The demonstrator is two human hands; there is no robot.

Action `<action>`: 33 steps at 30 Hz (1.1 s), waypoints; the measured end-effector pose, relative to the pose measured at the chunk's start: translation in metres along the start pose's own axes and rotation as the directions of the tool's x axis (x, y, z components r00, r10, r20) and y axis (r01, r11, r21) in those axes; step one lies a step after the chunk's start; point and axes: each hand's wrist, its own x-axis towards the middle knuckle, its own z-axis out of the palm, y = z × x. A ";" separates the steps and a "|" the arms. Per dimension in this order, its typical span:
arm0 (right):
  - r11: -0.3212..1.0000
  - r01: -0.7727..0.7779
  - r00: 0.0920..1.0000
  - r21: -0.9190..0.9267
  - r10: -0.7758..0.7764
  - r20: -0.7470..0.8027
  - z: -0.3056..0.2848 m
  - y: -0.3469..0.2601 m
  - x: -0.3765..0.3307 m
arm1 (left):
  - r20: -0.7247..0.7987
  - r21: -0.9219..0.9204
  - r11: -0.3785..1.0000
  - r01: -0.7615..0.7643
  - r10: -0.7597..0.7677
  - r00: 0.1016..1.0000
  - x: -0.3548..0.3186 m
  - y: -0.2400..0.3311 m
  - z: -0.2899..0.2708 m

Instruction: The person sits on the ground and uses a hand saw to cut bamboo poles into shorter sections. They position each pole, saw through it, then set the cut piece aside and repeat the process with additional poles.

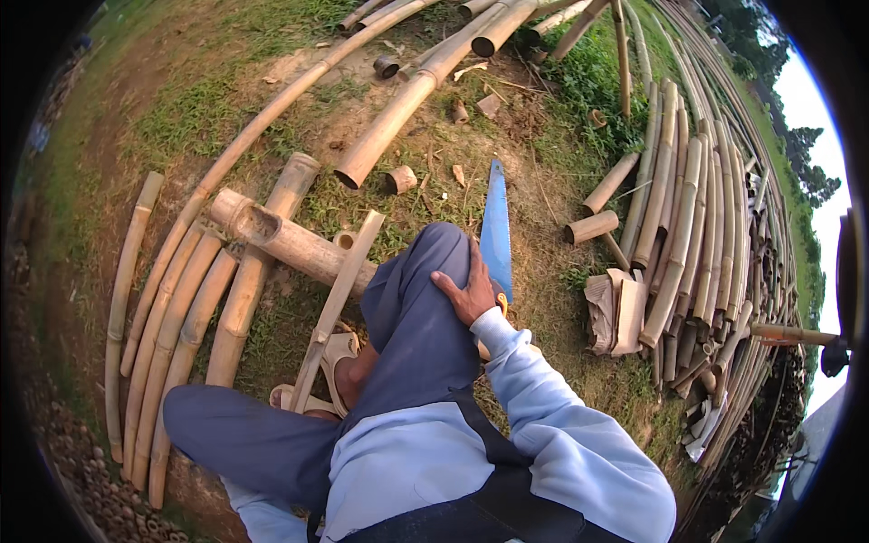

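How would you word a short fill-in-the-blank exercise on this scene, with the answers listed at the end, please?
1. The person's ____ hand rests on the trousers near the raised knee.
2. In colour, the blade of the handsaw is ____.
3. In the picture, the notched bamboo pole lies to the ____ of the handsaw.

Missing words: right; blue; left.

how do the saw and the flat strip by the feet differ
The saw has a blue blade; the flat strip is pale tan. The saw narrows toward its tip, while the strip keeps a fairly even width. The strip crosses in front of the notched bamboo; the saw is to its right. Both are long and narrow.
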 end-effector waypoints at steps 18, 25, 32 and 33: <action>0.531 0.790 0.591 -0.307 -0.524 0.614 0.131 -0.057 0.037 | -0.083 0.021 0.992 0.125 -0.123 0.989 -0.053 -0.101 0.061; 0.150 0.832 0.535 -0.534 -0.468 0.703 0.176 -0.063 0.052 | -0.120 0.136 0.982 0.130 -0.114 0.986 -0.046 -0.111 0.030; 0.178 0.917 0.388 -0.357 -0.604 0.696 0.199 -0.087 0.093 | -0.136 0.290 0.957 0.031 0.009 0.991 0.000 -0.094 -0.034; 0.170 0.929 0.359 -0.328 -0.618 0.699 0.202 -0.094 0.095 | -0.132 0.314 0.949 0.022 0.021 0.991 0.007 -0.092 -0.045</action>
